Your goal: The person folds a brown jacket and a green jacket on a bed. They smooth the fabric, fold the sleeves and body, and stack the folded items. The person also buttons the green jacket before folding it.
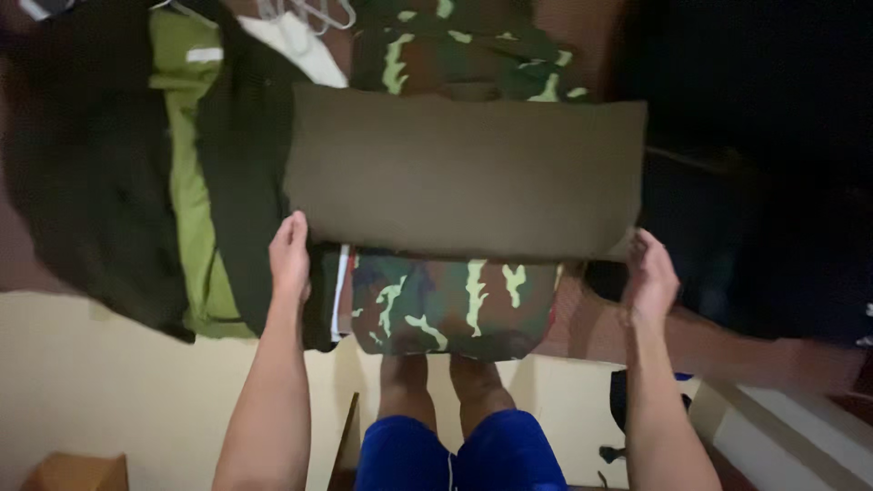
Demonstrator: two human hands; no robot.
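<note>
A flat olive-brown folded cloth (464,173) is held out in front of me like a rectangle. My left hand (290,257) grips its lower left corner, and my right hand (649,275) grips its lower right corner. Behind the cloth hangs a camouflage garment (450,305), showing above and below it. My legs in blue shorts (459,455) appear beneath.
Dark and green garments (195,182) hang at the left, with wire hangers (309,14) at the top. A black garment (755,182) hangs at the right. The floor (109,382) is pale yellow, with a brown box (77,473) at lower left and a white ledge (800,427) at lower right.
</note>
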